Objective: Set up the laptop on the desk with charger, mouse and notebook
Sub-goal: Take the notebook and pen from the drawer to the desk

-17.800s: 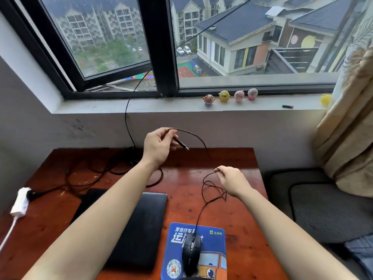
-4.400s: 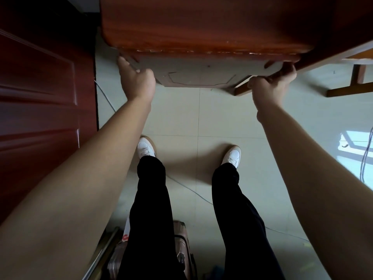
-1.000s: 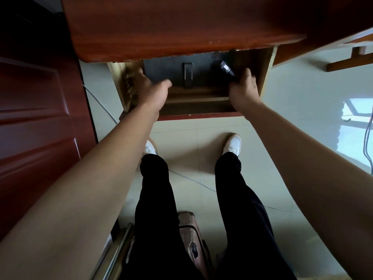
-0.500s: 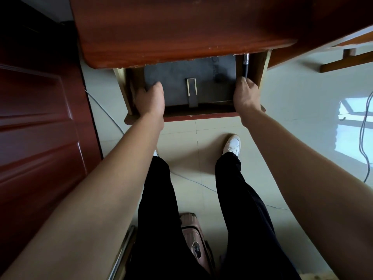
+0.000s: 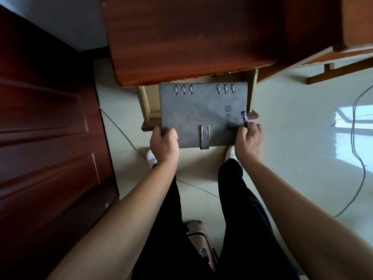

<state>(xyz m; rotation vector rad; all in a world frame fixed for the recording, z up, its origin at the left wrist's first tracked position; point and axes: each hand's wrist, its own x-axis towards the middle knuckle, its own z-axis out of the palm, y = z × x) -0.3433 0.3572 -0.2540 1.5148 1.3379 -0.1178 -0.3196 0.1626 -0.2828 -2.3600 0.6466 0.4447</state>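
A grey ring-bound notebook [image 5: 201, 114] with a metal clasp loop is held flat, mostly out of the open drawer [image 5: 146, 110] under the desk. My left hand [image 5: 164, 143] grips its near left corner. My right hand [image 5: 248, 141] grips its near right corner and also pinches a dark pen [image 5: 244, 119] against the cover. The wooden desk [image 5: 191, 41] fills the top of the view from its front edge; laptop, charger and mouse are out of sight.
A dark red door [image 5: 46, 138] stands at the left. My legs and white shoes are on the pale tiled floor [image 5: 292, 138], a pink suitcase [image 5: 199, 237] between them. Thin cables [image 5: 358, 150] run across the floor at right and left. Wooden furniture legs at upper right.
Both hands have pulled the notebook towards me out of the drawer, so its rings and whole cover now show. The pen that lay in the drawer is now in my right hand.
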